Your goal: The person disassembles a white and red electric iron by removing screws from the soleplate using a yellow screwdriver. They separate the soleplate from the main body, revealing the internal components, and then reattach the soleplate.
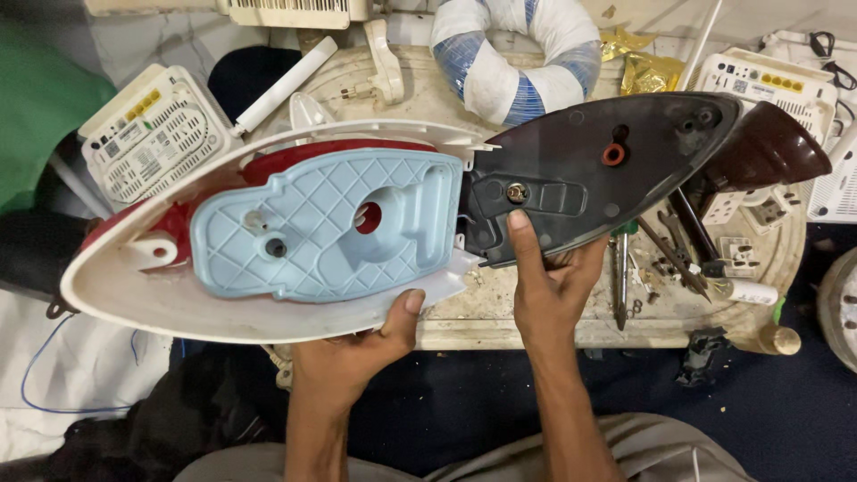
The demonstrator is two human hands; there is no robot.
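1. The left hand (357, 353) holds a white iron shell (134, 290) from below, its grip clenched on the lower rim with the thumb pressed on the smooth, glossy plastic edge.
2. The shell is long and teardrop-shaped, tapering to a rounded point at the left; it lies open side up, held just above the table (553, 326).
3. Inside it sits a pale blue plastic insert (312, 223), moulded with a raised diamond lattice and a round hole through which red shows; a red lining (295, 153) curves along its upper edge.
4. The right hand (549, 290) grasps a dark grey plate (625, 134), thumb lying flat on its matte face just below a small metal bolt (517, 191), the fingers curled behind the lower edge.
5. The plate is flat and pointed in outline, with an orange ring (613, 154) set in it; at its right end is a glossy maroon handle (772, 147). Its left end meets the white shell.
6. The table is round, pale and gritty, strewn with metal tools (665, 245) and white socket parts.
7. A ring wrapped in white and blue tape (513, 58) lies at the far edge; white vented boxes (152, 134) lie to the left and right.
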